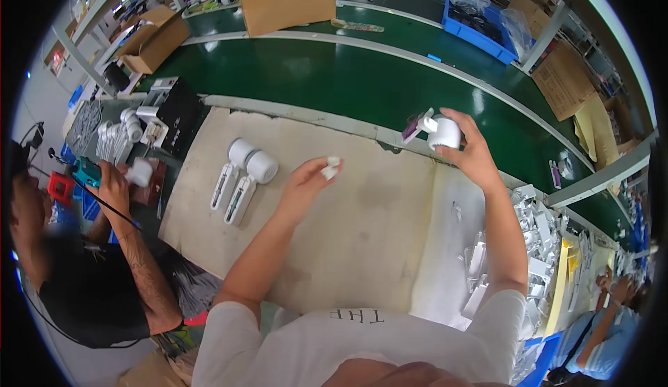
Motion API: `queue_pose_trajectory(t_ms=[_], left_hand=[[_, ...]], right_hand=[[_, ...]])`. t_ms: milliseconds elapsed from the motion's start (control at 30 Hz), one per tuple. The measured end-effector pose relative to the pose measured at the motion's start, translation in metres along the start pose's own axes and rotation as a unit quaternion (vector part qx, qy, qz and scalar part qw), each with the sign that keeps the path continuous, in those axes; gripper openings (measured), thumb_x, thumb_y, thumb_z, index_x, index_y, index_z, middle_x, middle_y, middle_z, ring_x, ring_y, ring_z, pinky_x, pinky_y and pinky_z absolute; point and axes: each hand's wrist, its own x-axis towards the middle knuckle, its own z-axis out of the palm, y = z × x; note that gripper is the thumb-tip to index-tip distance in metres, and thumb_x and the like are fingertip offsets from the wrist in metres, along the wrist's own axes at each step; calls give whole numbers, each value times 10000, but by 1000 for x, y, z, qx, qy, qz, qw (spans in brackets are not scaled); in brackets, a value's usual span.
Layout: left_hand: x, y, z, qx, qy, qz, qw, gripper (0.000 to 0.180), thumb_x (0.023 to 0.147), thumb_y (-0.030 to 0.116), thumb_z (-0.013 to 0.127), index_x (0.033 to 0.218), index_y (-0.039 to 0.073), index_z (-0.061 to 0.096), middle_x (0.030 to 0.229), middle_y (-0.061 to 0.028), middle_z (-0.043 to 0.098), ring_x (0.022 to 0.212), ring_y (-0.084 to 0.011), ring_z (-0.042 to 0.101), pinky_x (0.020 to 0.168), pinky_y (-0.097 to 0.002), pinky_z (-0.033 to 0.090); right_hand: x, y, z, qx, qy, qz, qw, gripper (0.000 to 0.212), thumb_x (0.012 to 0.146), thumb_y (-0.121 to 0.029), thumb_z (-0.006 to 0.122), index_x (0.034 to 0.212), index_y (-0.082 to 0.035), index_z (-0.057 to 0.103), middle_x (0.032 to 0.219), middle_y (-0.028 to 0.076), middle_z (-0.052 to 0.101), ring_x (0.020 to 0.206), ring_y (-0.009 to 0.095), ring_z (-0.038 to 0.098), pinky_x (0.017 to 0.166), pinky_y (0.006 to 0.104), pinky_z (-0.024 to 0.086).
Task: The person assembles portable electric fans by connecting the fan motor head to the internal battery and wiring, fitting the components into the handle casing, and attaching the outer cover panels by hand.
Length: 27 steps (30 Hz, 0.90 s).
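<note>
My right hand (473, 152) is raised over the far edge of the work table. It grips a white round-headed device (444, 134) with a flat arm and a purple part on its left side. Over the middle of the table is my left hand (306, 185), its fingers slightly apart and white coverings on the fingertips; no object shows in it. To its left, two similar white devices (261, 167) lie side by side, their round heads away from me and flat handles toward me.
Loose white plastic parts (539, 248) are piled at the right. Beyond the table runs a green conveyor belt (292, 70), bearing a cardboard box (289, 1) and a blue crate (480, 29). At left, a co-worker's hand (111, 189) holds a teal tool beside a black machine (177, 116).
</note>
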Motion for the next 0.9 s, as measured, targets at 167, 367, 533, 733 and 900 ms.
queue_pose_trajectory(t_ms=[167, 367, 533, 733, 900], left_hand=[[17, -19, 36, -24, -15, -52, 998, 377, 925, 289, 390, 1131, 1, 520, 1136, -107, 567, 1047, -196, 535, 947, -324, 377], [-26, -2, 69, -330, -135, -182, 916, 384, 909, 330, 409, 1081, 7, 526, 985, -161, 595, 858, -281, 609, 733, -355, 523], [-41, -1, 63, -422, -210, -278, 837, 330, 892, 262, 419, 1063, 5, 535, 944, -154, 602, 847, -274, 606, 663, -331, 535], [-44, 17, 69, -174, -220, -291, 915, 267, 805, 175, 438, 999, 16, 529, 836, -127, 604, 646, -196, 603, 539, -303, 494], [-55, 20, 75, -28, -204, -235, 950, 197, 770, 106, 470, 936, 8, 517, 776, -88, 594, 625, -146, 584, 524, -268, 465]], right_hand=[[-42, -51, 0, 160, -149, 0, 976, 635, 653, 14, 699, 1232, -117, 473, 1184, 54, 461, 1109, 190, 464, 935, 334, 396], [-81, -64, 16, 154, -161, 19, 975, 678, 638, 16, 709, 1252, -118, 453, 1214, 66, 451, 1123, 205, 460, 930, 343, 401], [-100, -74, 18, -8, -84, -58, 995, 702, 613, 31, 702, 1250, -105, 440, 1153, 88, 501, 1066, 261, 509, 895, 340, 433], [-101, -64, 16, -297, -7, -355, 887, 551, 592, -15, 683, 1110, -158, 562, 1053, 59, 531, 1030, 255, 522, 784, 344, 502], [-107, -60, 16, -320, 41, -421, 848, 463, 609, -55, 666, 1037, -224, 616, 1003, 42, 532, 1012, 233, 524, 774, 348, 509]])
